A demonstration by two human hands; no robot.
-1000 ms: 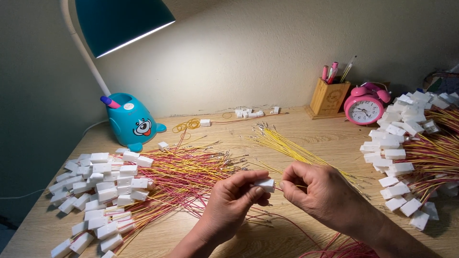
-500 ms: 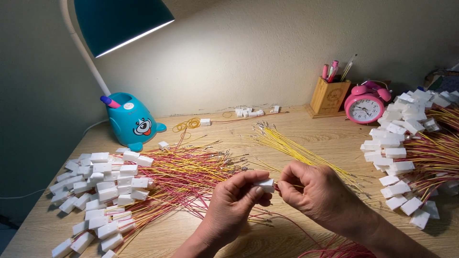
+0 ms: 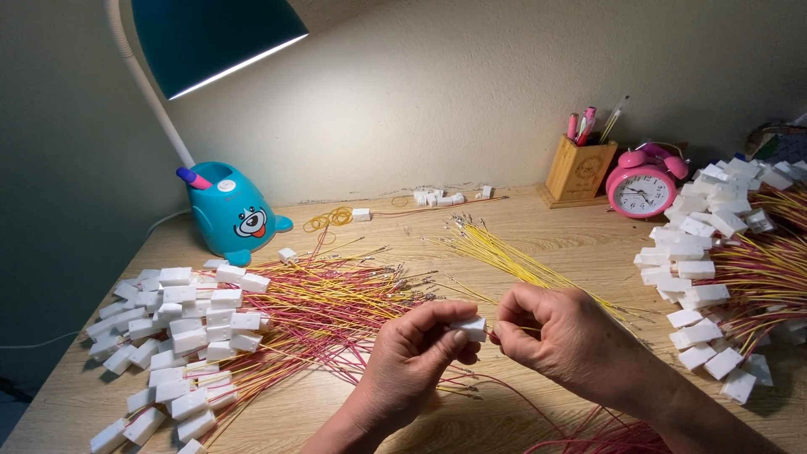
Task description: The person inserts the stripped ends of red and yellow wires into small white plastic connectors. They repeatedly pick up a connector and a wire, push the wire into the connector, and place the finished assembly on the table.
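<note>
My left hand [image 3: 418, 354] pinches a small white plastic connector [image 3: 471, 328] between thumb and fingers at the middle front of the wooden desk [image 3: 538, 235]. My right hand [image 3: 561, 335] is closed right beside it, its fingertips at the connector's right end, pinching a thin wire that I can barely make out. A loose bundle of yellow wires [image 3: 504, 256] lies just behind the hands. Red wires [image 3: 588, 433] trail under my right wrist.
A pile of white connectors with red and yellow wires [image 3: 210, 328] fills the left. A similar pile [image 3: 723, 252] covers the right. At the back stand a blue lamp base [image 3: 231, 212], a wooden pen holder [image 3: 578, 170] and a pink alarm clock [image 3: 643, 183].
Both hands stay in place at the connector. The fingers have shifted slightly, with the right fingertips pressed closer to the connector's end.
</note>
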